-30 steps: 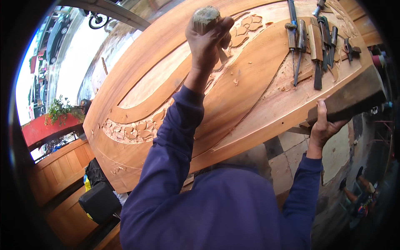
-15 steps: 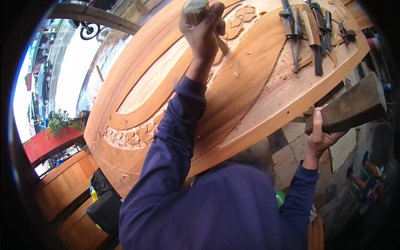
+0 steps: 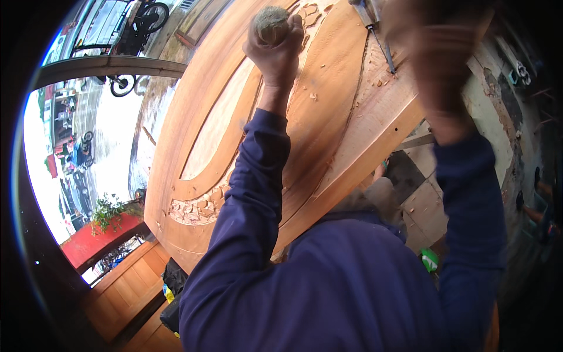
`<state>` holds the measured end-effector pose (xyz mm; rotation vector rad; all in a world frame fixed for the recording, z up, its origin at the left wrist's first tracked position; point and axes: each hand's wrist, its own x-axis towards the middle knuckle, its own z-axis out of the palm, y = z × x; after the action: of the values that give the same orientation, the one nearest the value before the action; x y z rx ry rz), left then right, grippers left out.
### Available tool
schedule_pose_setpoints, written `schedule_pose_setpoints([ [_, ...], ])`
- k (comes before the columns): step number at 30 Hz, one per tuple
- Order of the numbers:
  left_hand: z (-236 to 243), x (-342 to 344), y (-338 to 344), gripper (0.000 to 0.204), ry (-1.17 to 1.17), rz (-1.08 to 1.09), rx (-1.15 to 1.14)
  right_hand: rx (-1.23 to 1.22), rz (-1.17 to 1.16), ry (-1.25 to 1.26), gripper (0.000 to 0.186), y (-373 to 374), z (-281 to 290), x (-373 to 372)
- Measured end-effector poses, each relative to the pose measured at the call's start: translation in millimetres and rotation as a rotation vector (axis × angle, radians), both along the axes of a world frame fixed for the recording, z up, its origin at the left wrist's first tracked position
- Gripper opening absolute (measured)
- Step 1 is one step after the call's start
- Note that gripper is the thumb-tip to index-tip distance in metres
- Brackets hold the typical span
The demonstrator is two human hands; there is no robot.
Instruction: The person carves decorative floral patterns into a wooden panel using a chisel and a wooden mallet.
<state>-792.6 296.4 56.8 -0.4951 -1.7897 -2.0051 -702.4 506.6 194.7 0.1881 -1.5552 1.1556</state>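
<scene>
My left hand (image 3: 274,66) is closed round a chisel, whose round, worn handle end (image 3: 271,24) points up at the head view. Its blade is hidden behind the hand, over a large carved wooden panel (image 3: 328,111). My right hand (image 3: 443,79), smeared by motion, is raised over the panel's right side. It grips a dark wooden mallet (image 3: 431,20), also blurred. Carved leaves and flowers (image 3: 202,206) run along a band of the panel, with wood chips scattered about. Beside the mallet lies a thin carving chisel (image 3: 381,46) on the panel.
The panel's thick near edge (image 3: 363,182) slants up to the right, in front of my body. A red planter (image 3: 105,237) and wooden panelling (image 3: 126,281) stand at the left. Below right are floor tiles (image 3: 425,205) and a green-and-white packet (image 3: 430,260). Motorcycles (image 3: 149,20) are outside.
My right hand has swung the mallet up from beside the panel to above it, now covering most of the laid-out tools. My left hand keeps its grip on the chisel. The view has shifted slightly.
</scene>
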Motion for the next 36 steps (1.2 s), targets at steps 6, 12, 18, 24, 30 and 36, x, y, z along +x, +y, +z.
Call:
schedule_pose_setpoints([
  [6,11,8,-15,0.021,-0.214,-0.293,-0.168,0.981,-0.030,-0.613,0.084,-9,-33,22],
  [12,16,-43,-19,0.021,-0.401,-0.736,0.018,0.833,-0.063,-0.610,0.081,-19,-27,43],
  [18,25,-8,-15,0.018,-0.323,-0.596,0.017,0.327,-0.179,-0.652,0.048,15,0,65],
  [24,36,2,-22,0.017,-0.333,-0.470,-0.002,0.263,-0.322,-0.631,0.047,64,-15,72],
  [30,34,-4,-20,0.019,-0.323,-0.480,0.006,0.431,-0.458,-0.610,0.046,89,-36,50],
  [36,31,9,-24,0.018,-0.338,-0.366,-0.137,0.967,-0.476,-0.518,0.048,39,-25,27],
])
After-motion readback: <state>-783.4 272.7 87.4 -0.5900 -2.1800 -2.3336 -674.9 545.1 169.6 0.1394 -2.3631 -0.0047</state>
